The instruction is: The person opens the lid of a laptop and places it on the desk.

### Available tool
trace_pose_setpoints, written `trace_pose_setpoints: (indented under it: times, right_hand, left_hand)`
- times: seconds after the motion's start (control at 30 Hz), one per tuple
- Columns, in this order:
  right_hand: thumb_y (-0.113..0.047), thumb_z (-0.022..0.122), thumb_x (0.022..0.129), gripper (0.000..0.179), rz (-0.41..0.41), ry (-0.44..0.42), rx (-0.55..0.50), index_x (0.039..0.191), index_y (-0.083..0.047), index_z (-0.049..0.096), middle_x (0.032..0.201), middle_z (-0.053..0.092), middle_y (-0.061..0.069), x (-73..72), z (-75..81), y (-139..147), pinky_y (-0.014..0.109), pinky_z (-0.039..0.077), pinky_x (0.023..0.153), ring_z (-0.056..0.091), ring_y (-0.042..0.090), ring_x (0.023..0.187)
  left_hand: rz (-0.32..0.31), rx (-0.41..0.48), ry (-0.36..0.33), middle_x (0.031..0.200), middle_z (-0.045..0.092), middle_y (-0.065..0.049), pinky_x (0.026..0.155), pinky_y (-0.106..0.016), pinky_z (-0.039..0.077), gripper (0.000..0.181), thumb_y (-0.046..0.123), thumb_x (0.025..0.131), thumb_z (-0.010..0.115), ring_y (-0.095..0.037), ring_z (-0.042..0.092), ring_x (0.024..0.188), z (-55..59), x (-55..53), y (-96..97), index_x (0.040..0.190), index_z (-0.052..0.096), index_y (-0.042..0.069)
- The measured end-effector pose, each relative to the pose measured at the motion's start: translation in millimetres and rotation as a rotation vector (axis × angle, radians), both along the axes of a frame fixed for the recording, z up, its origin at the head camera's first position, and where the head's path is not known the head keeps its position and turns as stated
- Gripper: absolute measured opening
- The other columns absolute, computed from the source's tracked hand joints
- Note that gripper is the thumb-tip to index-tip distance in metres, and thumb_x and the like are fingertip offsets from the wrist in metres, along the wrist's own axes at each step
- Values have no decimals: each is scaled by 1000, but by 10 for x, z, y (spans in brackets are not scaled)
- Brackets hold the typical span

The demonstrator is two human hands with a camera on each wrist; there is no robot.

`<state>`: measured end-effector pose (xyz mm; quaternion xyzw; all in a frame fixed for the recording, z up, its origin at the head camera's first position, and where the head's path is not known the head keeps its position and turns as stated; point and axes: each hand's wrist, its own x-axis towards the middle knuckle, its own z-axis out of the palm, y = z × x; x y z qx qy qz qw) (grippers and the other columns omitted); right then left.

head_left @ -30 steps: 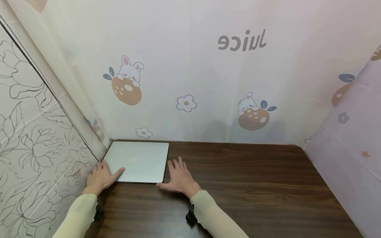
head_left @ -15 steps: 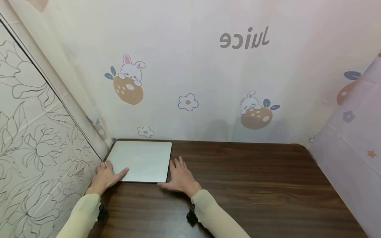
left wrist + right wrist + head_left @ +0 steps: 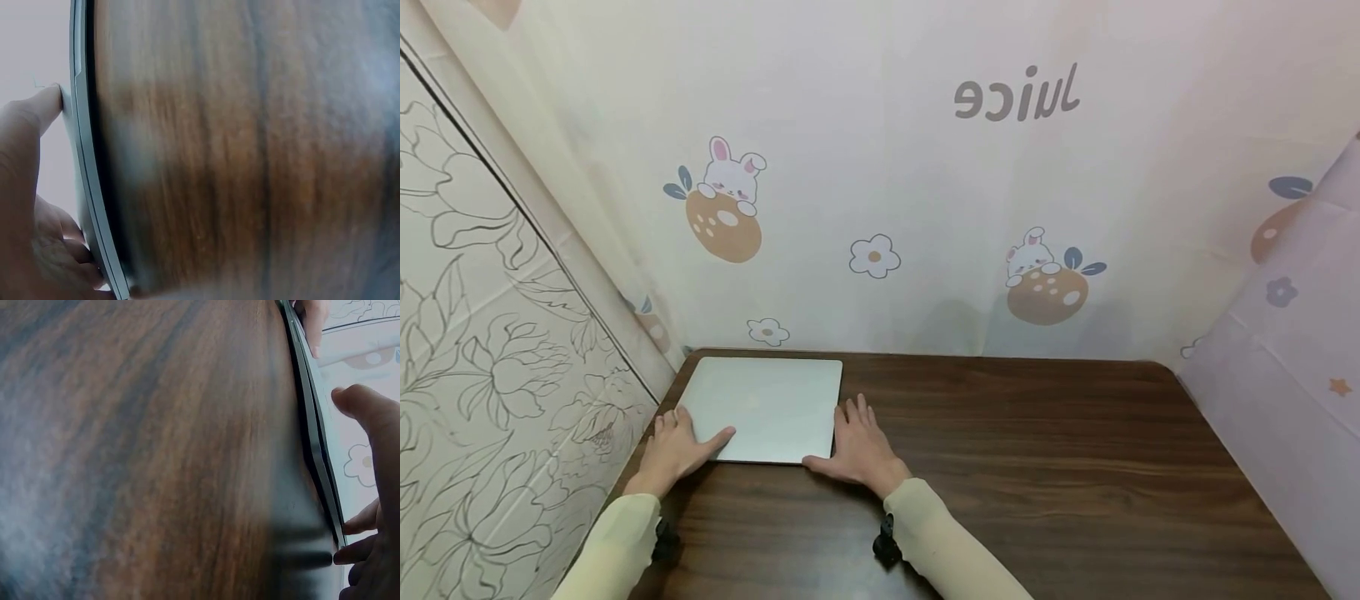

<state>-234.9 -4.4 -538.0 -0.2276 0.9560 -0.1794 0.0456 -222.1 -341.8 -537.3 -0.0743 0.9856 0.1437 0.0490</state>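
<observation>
While, in the head view, a closed silver laptop lies at far left on the table, the left hand and right hand flank it, fingers spread; in the left wrist view a thumb touches the lid; in the right, fingertips meet the laptop's edge

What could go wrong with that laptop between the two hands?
If the left hand and right hand push unevenly, the laptop might twist, because they sit at opposite sides of it. Its far edge might also bump the bunny-patterned sheet, which hangs close behind.
</observation>
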Motion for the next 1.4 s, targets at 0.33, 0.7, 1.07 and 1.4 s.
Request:
trace_pose_setpoints:
  times: [0.33, 0.7, 1.07, 1.4]
  right_hand:
    - [-78, 58, 87, 108, -18, -29, 5, 156, 3, 39, 165, 30, 25, -1, -24, -2, 51, 24, 126, 14, 42, 158]
    - [-82, 55, 86, 111, -55, -43, -19, 156, 3, 39, 166, 26, 27, -22, -13, -9, 53, 20, 127, 11, 43, 158]
    - [-79, 58, 86, 108, -104, -77, -85, 156, 2, 40, 167, 26, 25, -58, -7, -15, 58, 17, 126, 11, 45, 158]
    - [-77, 58, 87, 109, -97, -70, -83, 159, 1, 34, 168, 23, 24, -30, -61, -26, 60, 17, 126, 11, 43, 159]
  left_hand:
    - [9, 11, -38, 155, 11, -52, 111, -80, 23, 133, 84, 89, 47, -68, 14, 143, 36, -46, -62, 151, 7, -27]
    - [42, 26, -16, 154, 17, -49, 101, -82, 33, 134, 85, 87, 50, -67, 22, 139, 8, -64, -97, 152, 10, -25]
    - [56, 68, 12, 151, 22, -49, 105, -80, 29, 134, 84, 85, 55, -69, 25, 136, -1, -105, -86, 149, 16, -27]
    - [21, 87, 31, 145, 26, -51, 108, -82, 22, 133, 80, 82, 63, -71, 23, 135, -29, -79, -106, 144, 22, -30]
